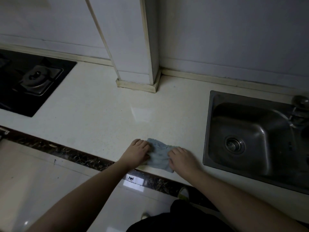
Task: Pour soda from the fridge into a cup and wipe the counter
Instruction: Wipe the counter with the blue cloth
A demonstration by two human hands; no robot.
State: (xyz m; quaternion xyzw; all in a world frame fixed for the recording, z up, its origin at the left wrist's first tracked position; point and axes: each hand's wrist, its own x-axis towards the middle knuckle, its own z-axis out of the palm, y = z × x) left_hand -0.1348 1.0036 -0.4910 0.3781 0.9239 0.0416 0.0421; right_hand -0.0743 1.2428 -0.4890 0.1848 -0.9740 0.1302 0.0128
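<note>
Cloth [158, 155], lower centre of frame, pinched by left hand [138, 152] and right hand [181, 158] at the counter [100, 106] edge; a careless pull could drag it off.

Soft blue terry cloth [159, 155] on glossy pale stone counter [100, 104]; brushed steel sink [250, 131]; black glass hob [25, 84].
</note>
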